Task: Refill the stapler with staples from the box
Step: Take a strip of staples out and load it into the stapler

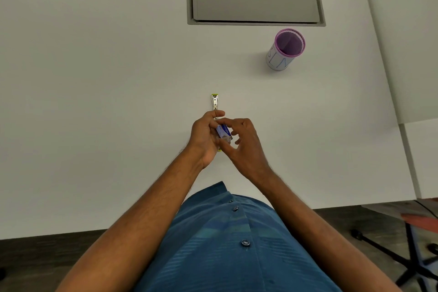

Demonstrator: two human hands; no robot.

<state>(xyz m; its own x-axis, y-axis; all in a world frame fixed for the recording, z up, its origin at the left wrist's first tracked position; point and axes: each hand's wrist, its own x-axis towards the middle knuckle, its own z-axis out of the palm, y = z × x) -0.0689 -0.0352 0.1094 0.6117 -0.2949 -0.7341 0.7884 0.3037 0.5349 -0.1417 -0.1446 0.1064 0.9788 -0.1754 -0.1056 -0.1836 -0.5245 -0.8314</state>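
Stapler (215,102) lies opened flat on the white desk (94,102), metal track up, its lime-tipped far end pointing away from you; the near end runs under your hands, with a sliver of lime showing below them. Box (223,132), small and blue-white, sits above the stapler's near part, held in your left hand (204,136), whose fingers curl round it from the left side. Your right hand (245,143) meets it from the right, fingers bent, tips at the box's near end; whether they pinch the box or something inside it is too small to tell. Both forearms are bare and converge at desk centre. Purple-rimmed cup (285,50) stands upright well off to the far right. Grey hatch (256,8) is set into the desk beyond it. Blue buttoned shirt (237,244) fills the near edge.
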